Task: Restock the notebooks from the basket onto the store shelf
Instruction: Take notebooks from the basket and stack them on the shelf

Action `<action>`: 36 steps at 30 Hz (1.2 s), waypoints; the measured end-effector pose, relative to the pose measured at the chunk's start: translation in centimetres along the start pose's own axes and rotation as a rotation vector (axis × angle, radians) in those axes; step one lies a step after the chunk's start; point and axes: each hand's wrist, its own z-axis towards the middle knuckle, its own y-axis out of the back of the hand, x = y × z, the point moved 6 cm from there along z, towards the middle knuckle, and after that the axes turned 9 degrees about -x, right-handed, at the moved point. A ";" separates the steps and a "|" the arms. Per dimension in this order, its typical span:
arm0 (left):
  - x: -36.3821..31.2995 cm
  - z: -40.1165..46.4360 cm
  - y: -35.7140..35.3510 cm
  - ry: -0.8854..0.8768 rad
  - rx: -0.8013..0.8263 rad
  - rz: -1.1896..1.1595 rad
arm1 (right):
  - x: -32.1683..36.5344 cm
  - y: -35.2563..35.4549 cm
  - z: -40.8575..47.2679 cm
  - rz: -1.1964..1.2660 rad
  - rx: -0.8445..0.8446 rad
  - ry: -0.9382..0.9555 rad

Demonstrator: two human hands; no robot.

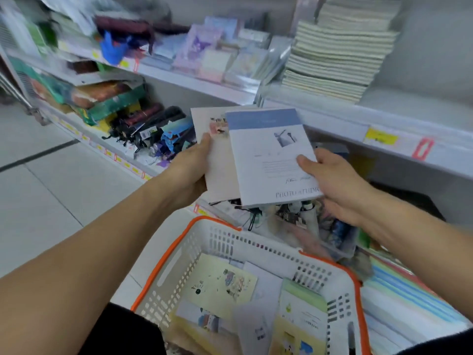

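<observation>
The blue-topped notebook (pixel 271 155) sits pinched in the right hand (pixel 335 180), overlapping the beige notebook (pixel 217 160) gripped by the left hand (pixel 194 165). Both point long-edge up toward the shelf (pixel 332 119) just beyond, above the basket (pixel 230 242).

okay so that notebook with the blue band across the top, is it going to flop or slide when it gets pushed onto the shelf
The blue-banded notebook looks thin, so it probably bends a little, yet it lies flat while the right hand pinches only its edge, suggesting some stiffness and low weight. Its cover seems smooth, so it may slide off the beige notebook the left hand grips.
</observation>
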 end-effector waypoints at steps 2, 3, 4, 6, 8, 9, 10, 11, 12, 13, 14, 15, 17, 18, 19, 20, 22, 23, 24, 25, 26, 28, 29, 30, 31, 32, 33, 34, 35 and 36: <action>-0.6 -1.4 -2.3 -0.010 0.112 0.008 | 0.8 -0.4 -0.1 0.025 -0.001 0.018; -0.9 -2.2 -3.5 -0.032 0.173 0.019 | 1.2 -0.4 -0.3 0.030 -0.015 0.050; -1.1 -2.8 -4.4 -0.062 0.220 0.015 | 1.7 -0.3 -0.5 0.026 -0.040 0.104; -1.3 -3.6 -5.5 -0.103 0.236 -0.011 | 2.9 0.2 -1.0 0.021 -0.071 0.202; -1.7 -3.6 -5.9 -0.135 0.187 -0.034 | 3.4 0.8 -1.2 0.095 -0.050 0.178; -2.1 -3.5 -5.9 -0.167 0.156 -0.034 | 3.5 1.0 -1.4 0.143 -0.017 0.119; -2.6 -3.5 -6.0 -0.198 0.132 -0.033 | 3.5 1.0 -1.8 0.163 0.043 0.055; -3.1 -3.4 -6.2 -0.234 0.114 -0.029 | 3.7 1.0 -2.4 0.140 0.123 0.006; -3.6 -3.6 -6.5 -0.271 0.103 -0.022 | 4.0 0.9 -3.0 0.104 0.198 -0.014; -4.1 -3.8 -7.0 -0.317 0.102 -0.006 | 4.5 1.0 -3.5 0.092 0.242 -0.007; -4.8 -3.9 -7.5 -0.359 0.112 0.005 | 5.1 1.3 -3.8 0.102 0.243 0.027; -5.5 -4.1 -8.2 -0.386 0.127 0.004 | 5.9 1.9 -3.9 0.120 0.208 0.076; -7.9 -4.2 -9.7 -0.385 0.165 -0.022 | 8.1 3.2 -3.4 0.139 0.100 0.180; -9.1 -4.1 -10.6 -0.353 0.186 -0.028 | 9.3 3.8 -2.9 0.175 0.044 0.197; -10.6 -3.7 -11.6 -0.327 0.209 -0.025 | 10.9 4.7 -1.9 0.241 -0.009 0.195; -12.0 -3.2 -12.5 -0.318 0.226 -0.009 | 12.4 5.4 -0.6 0.323 -0.047 0.170; -15.0 -2.3 -14.3 -0.343 0.250 0.026 | 16.1 7.0 2.7 0.495 -0.093 0.101; -16.3 -1.9 -15.1 -0.351 0.254 0.037 | 18.1 7.8 4.7 0.575 -0.111 0.073; -17.2 -1.3 -15.8 -0.342 0.259 0.046 | 20.2 8.6 6.9 0.634 -0.121 0.059; -17.9 -0.8 -16.3 -0.327 0.262 0.058 | 22.0 9.2 9.0 0.662 -0.134 0.050; -18.3 -0.2 -16.6 -0.309 0.268 0.073 | 23.4 9.8 11.1 0.668 -0.158 0.045; -18.7 0.6 -17.4 -0.292 0.286 0.121 | 25.4 10.6 14.3 0.613 -0.181 0.033; -18.6 1.1 -17.6 -0.291 0.287 0.141 | 26.0 10.8 15.4 0.552 -0.182 0.029; -18.5 1.5 -17.7 -0.289 0.283 0.154 | 26.4 11.1 16.3 0.449 -0.188 0.041; -18.3 1.8 -17.7 -0.289 0.277 0.164 | 26.7 11.4 17.0 0.307 -0.220 0.065; -18.0 2.1 -17.6 -0.288 0.271 0.170 | 27.0 11.8 17.6 0.126 -0.282 0.101; -17.8 2.4 -17.5 -0.288 0.263 0.175 | 27.2 12.2 18.0 -0.070 -0.354 0.133; -17.5 2.6 -17.4 -0.285 0.254 0.181 | 27.5 12.6 18.3 -0.252 -0.432 0.165; -17.3 2.8 -17.3 -0.284 0.243 0.189 | 27.7 12.9 18.4 -0.395 -0.504 0.194; -17.1 3.0 -17.1 -0.282 0.233 0.194 | 27.9 13.1 18.5 -0.494 -0.554 0.223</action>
